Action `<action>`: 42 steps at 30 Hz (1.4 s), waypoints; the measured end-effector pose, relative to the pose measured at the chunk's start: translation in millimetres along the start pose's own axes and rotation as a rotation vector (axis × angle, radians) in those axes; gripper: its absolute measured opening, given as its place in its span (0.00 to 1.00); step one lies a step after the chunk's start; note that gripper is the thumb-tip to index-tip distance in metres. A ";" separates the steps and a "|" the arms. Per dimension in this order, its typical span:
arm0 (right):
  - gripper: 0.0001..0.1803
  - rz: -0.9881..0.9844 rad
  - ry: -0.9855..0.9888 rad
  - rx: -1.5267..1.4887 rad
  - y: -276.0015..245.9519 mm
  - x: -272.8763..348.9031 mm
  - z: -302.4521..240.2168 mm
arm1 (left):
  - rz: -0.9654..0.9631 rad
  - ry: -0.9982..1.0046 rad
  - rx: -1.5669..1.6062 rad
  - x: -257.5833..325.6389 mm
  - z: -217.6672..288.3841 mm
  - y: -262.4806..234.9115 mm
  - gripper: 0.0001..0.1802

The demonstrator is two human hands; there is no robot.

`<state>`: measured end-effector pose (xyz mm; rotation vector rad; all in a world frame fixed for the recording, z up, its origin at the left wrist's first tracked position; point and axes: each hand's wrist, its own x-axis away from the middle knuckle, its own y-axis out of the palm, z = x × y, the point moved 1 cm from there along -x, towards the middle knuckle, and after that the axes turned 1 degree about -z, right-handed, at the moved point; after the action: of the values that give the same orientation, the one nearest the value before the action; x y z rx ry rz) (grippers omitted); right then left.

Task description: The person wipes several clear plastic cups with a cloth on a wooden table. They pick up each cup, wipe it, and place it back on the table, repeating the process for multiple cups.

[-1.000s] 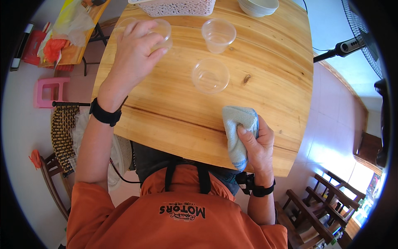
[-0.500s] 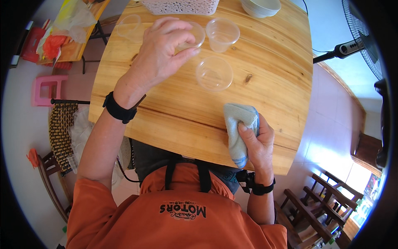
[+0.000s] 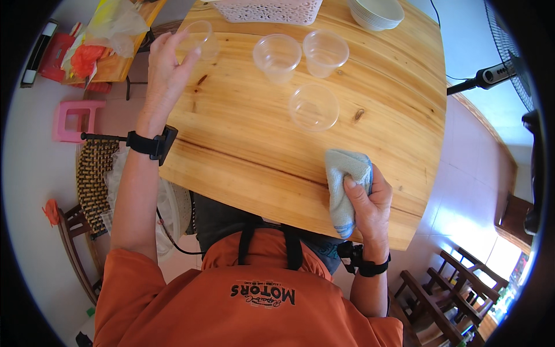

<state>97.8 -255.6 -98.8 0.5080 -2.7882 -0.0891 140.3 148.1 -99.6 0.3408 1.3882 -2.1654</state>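
Observation:
My left hand (image 3: pixel 169 68) is at the table's far left, beside a clear plastic cup (image 3: pixel 203 41). Its thumb and fingers are apart at the cup's near-left rim; whether they touch it is hard to tell. Farther right, two more clear cups (image 3: pixel 277 56) (image 3: pixel 326 52) stand side by side. A third clear round piece (image 3: pixel 314 108), a shallow cup or lid, lies nearer to me. Close to the table's front right, my right hand (image 3: pixel 370 202) grips a folded light-blue cloth (image 3: pixel 347 176), its thumb pressed on top.
A white perforated basket (image 3: pixel 269 11) and a stack of white bowls (image 3: pixel 377 13) sit at the far edge of the wooden table (image 3: pixel 260 139). Left are a side table with bags (image 3: pixel 118 26) and a pink stool (image 3: pixel 79 120). A black fan (image 3: pixel 491 75) stands right.
My left hand has moved left, away from the middle cup to the far-left one. The view has shifted slightly. My right hand still holds the cloth in about the same place.

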 end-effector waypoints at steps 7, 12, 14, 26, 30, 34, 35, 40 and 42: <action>0.16 0.008 0.010 0.084 -0.3 0.3 -0.9 | -0.126 -0.046 0.087 9.8 -12.3 2.7 0.11; 0.16 0.024 -0.008 0.078 1.4 0.0 0.6 | -0.147 -0.035 0.151 21.9 5.9 -10.5 0.09; 0.16 0.023 -0.009 0.086 1.8 0.0 0.7 | -0.168 -0.045 0.149 31.6 17.9 -19.4 0.09; 0.15 0.042 -0.012 0.160 3.4 0.7 -0.3 | -0.400 0.119 0.266 74.0 83.0 -17.5 0.10; 0.15 0.053 -0.024 0.163 4.6 1.8 0.1 | -0.406 0.130 0.259 74.1 88.2 -14.6 0.11; 0.15 0.057 -0.030 0.177 5.7 2.6 0.8 | -0.383 0.146 0.238 75.3 91.6 -18.7 0.14; 0.15 0.059 -0.033 0.168 5.9 2.8 0.9 | -0.380 0.149 0.226 75.8 92.1 -21.2 0.15; 0.16 0.057 -0.041 0.130 7.2 3.3 2.6 | -0.319 0.131 0.195 79.9 91.8 -39.7 0.22; 0.16 0.055 -0.052 0.122 7.0 3.4 3.8 | -0.290 0.095 0.190 80.3 88.2 -49.2 0.24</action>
<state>91.2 -250.3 -100.7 0.4633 -2.8692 0.0815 53.1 60.6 -62.4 0.3338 1.3547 -2.5589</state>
